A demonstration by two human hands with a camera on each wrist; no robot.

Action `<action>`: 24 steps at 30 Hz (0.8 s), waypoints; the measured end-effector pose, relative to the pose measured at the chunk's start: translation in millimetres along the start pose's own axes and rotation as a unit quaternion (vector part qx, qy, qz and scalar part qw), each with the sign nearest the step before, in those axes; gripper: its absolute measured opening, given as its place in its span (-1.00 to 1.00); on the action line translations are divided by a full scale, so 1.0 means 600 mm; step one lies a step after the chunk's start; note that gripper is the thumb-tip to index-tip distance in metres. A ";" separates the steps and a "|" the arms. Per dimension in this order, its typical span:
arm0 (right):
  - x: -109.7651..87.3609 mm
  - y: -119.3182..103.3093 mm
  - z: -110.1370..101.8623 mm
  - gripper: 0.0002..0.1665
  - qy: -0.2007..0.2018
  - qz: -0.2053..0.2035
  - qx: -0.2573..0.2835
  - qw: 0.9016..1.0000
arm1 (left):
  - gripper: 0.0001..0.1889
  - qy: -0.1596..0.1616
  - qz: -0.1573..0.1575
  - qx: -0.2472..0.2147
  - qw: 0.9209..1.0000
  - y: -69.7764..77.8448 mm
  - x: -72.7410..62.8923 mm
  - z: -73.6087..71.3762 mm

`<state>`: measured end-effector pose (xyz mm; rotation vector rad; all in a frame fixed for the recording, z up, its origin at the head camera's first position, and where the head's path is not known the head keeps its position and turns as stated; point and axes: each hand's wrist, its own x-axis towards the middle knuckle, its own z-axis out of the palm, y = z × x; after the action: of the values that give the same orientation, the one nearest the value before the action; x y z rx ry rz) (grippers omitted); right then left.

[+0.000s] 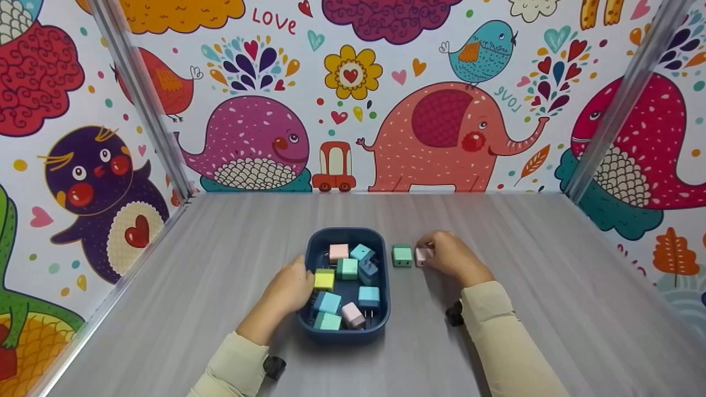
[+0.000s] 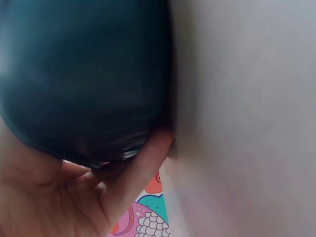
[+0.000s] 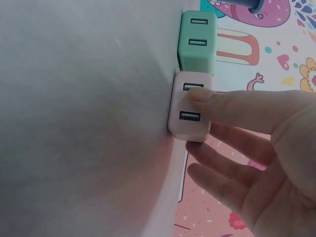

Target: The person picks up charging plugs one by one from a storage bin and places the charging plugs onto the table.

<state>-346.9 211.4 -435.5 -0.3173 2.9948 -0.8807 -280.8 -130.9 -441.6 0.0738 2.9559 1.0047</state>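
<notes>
Pink USB charger (image 3: 190, 131): on the grey bench (image 1: 231, 237), right of the navy tray (image 1: 345, 334). Left hand (image 1: 292, 284) grips the tray's left wall. Right hand (image 1: 451, 255): grip pinches the pink charger, thumb partly over one port. Green USB charger (image 3: 197, 54) stands just beside it, tray side. Tray contains blue, green, pink and yellow plug chargers (image 1: 347, 268), some metal prongs visible.

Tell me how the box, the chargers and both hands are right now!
Blue box: upright, open on top.
Chargers in the box: loose, pointing different ways.
Outside green charger: on the table, both slots empty.
Outside pink charger: pinched, one slot partly covered, the other empty.
Left hand: holding the box's side.
Right hand: pinching that pink charger.
</notes>
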 end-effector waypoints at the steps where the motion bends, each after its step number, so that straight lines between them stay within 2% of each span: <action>1: 0.000 0.000 0.000 -0.67 0.000 0.001 0.001 1.000 | -0.43 0.000 -0.001 -0.002 1.000 0.000 0.000 0.000; 9: -0.001 -0.001 -0.007 -0.60 -0.002 -0.003 -0.004 1.000 | -0.50 0.010 0.012 0.005 1.000 0.000 -0.002 0.000; 16: 0.000 -0.010 -0.017 -0.60 -0.005 0.018 0.003 1.000 | -0.48 0.003 -0.003 -0.003 1.000 0.002 -0.003 0.001; 24: -0.007 -0.032 -0.032 -0.49 0.002 0.022 0.003 1.000 | -0.49 0.007 0.004 -0.004 1.000 0.002 -0.003 -0.001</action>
<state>-340.4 206.5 -409.5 -0.2477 2.9890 -0.8882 -278.9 -130.6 -440.6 0.0785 2.9655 1.0234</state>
